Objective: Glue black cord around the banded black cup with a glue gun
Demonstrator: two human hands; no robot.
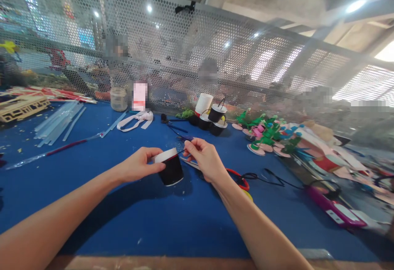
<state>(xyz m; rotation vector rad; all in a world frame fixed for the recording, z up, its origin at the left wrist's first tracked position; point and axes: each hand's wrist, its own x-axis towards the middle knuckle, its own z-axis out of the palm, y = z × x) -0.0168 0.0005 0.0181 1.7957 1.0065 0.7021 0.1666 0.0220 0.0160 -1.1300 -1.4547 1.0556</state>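
At the middle of the blue table [138, 225], a black cup [171, 172] with a white rim is held tilted by the left hand [140, 165], gripped between a thumb on the near side and fingers at the rim. From the right, a thin dark cord [181, 152] is pinched between thumb and forefinger of the right hand [207, 160], just beside that rim; whether it is fastened there yet cannot be told. By the look of it, the fitting of the cord at the rim is the step in hand. A steady cup and a fine, close pinch seem to be called for by the next move. Under the right wrist, what look like red-handled scissors [191, 163] are partly hidden. Farther off, black cups [216, 115] with dark loops are grouped beside stacked white cups [203, 104]. Far right, green artificial plants [268, 135] are crowded together; far left, translucent sticks [58, 120] are loosely bundled.
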